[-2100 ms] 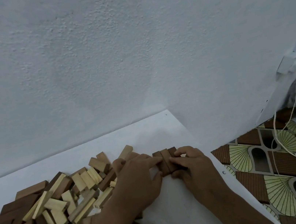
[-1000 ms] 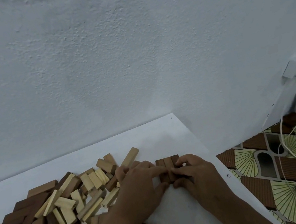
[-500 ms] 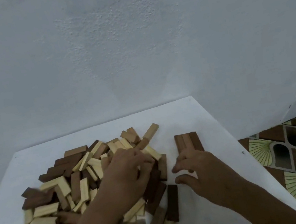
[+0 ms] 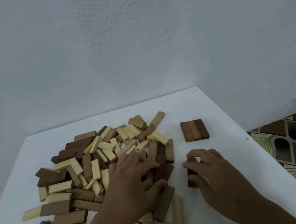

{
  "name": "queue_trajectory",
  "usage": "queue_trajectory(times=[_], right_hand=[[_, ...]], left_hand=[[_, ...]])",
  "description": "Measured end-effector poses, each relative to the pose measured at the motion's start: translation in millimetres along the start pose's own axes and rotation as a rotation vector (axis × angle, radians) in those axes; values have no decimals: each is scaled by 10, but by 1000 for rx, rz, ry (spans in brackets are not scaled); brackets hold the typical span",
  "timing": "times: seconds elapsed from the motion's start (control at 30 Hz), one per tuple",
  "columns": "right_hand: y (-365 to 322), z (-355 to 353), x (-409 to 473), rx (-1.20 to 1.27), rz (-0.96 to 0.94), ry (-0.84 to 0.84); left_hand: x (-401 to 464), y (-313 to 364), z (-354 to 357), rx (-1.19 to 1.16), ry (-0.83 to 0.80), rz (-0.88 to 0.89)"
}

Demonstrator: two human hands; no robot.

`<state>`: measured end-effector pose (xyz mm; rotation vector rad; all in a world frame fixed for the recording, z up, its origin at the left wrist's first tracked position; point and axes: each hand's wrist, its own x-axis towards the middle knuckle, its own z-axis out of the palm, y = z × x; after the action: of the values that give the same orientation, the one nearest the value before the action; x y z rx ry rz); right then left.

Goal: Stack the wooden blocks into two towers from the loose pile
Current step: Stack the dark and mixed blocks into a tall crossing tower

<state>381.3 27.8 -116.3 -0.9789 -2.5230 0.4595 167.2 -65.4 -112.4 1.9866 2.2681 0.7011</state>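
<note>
Loose pile (image 4: 102, 168) of light and dark wooden blocks spread over left half of white worktop (image 4: 227, 157). Row of 3 dark blocks (image 4: 194, 130) laid flat, side by side, touching, well apart from pile toward the right: likely first layer of 1 tower.

Left hand (image 4: 134, 183) resting on near-right edge of pile, fingers curled over dark blocks; whether grip actually closed on 1: cannot tell.

Right hand (image 4: 212, 177) pinching dark block (image 4: 191, 176) lying on worktop, fingertips at its far end, thumb by near end.

Blocks judged light, rigid, smooth-sided, not fragile. Best taken by the 2 long sides near the middle, kept level.
</note>
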Motion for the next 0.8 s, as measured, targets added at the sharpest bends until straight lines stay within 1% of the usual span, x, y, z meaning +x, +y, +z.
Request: queue_trajectory(times=[0.1, 0.2, 0.3, 0.33, 0.4, 0.53, 0.6, 0.73, 0.8], right_hand=[[-208, 52, -62, 1, -32, -11], [-396, 72, -81, -32, -6, -38], [-544, 43, -37, -76, 93, -173], [-567, 37, -26, -87, 108, -195], [-588, 24, -2, -77, 129, -203], [-546, 52, 15, -26, 152, -201], [-522, 72, 12, 78, 177, -164], [-491, -82, -29, 465, 292, -39], [-382, -210, -45, 548, 306, 47]], left_hand=[[13, 39, 18, -24, 28, -4], [-4, 33, 49, -46, 52, 11], [-6, 26, 51, -79, 66, -1], [1, 32, 40, -90, 81, 2], [23, 58, 7, -95, 107, 1], [42, 76, -28, -99, 94, -7], [24, 35, 4, -96, 80, -17], [4, 34, 95, -73, 71, -7], [19, 88, 94, -66, 93, 26]])
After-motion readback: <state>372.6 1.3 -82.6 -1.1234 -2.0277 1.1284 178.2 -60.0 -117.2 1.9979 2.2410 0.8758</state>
